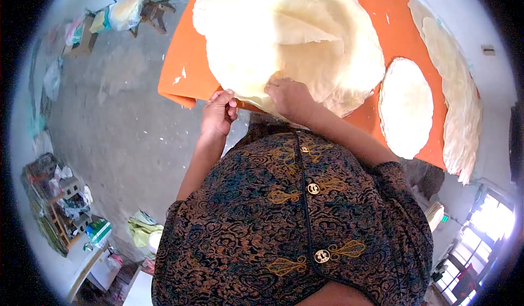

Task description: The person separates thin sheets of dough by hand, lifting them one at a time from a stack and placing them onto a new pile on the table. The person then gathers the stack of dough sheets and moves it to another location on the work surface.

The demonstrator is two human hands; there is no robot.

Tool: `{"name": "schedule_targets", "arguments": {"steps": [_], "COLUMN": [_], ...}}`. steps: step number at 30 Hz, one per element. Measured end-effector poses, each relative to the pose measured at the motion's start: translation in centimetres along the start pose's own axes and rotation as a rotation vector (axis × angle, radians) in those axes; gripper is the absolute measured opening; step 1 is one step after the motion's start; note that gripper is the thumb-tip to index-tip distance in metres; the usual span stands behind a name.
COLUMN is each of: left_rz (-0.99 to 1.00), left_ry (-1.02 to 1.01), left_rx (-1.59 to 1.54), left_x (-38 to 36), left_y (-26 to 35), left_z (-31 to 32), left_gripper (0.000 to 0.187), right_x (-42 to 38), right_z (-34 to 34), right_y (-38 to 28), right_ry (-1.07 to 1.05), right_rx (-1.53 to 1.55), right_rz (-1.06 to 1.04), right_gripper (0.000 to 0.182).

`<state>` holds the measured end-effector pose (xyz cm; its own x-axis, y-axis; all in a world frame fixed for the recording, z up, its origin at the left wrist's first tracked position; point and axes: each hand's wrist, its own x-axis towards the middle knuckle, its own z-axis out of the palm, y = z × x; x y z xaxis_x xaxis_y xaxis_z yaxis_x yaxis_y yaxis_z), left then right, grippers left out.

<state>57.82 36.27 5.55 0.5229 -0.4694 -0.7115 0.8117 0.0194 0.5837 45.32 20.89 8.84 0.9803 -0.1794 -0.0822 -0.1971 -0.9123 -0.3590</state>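
A wide stack of thin, pale round flatbreads (240,33) lies on an orange cloth, partly washed out by glare. My left hand (218,112) is closed in a pinch at the stack's near left edge, with the rim of a thin flatbread at its fingertips. Over the near part of the stack, my right hand (292,99) has its fingers bent together on the flatbread's surface. A fold or torn edge crosses the top sheet beyond that hand. What lies under the right fingers is partly hidden.
The orange cloth (183,60) covers the table. On the right are a smaller oval stack (405,107) and a long row of overlapping sheets (450,82). A low wooden stool (155,17) with bags stands far left on the grey floor (120,104). Shelving (63,202) stands lower left.
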Motion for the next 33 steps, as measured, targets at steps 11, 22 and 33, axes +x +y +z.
{"name": "schedule_targets", "arguments": {"steps": [11, 22, 33], "left_rz": [0.005, -0.04, -0.057], "left_ry": [-0.247, -0.421, -0.378], "left_rx": [-0.148, -0.204, -0.069], "left_x": [-0.3, 0.8, 3.1], "left_y": [1.3, 1.9, 3.2], "left_z": [2.1, 2.1, 1.6], "left_gripper": [0.01, 0.015, 0.016], "right_x": [-0.3, 3.2, 6.3], "right_z": [-1.4, 0.1, -31.0], "right_y": [-0.9, 4.1, 3.2], "right_ry": [0.048, 0.008, 0.926], "right_rx": [0.18, 0.554, -0.628], "right_rz": [0.082, 0.425, 0.157], "right_gripper": [0.049, 0.031, 0.008]}}
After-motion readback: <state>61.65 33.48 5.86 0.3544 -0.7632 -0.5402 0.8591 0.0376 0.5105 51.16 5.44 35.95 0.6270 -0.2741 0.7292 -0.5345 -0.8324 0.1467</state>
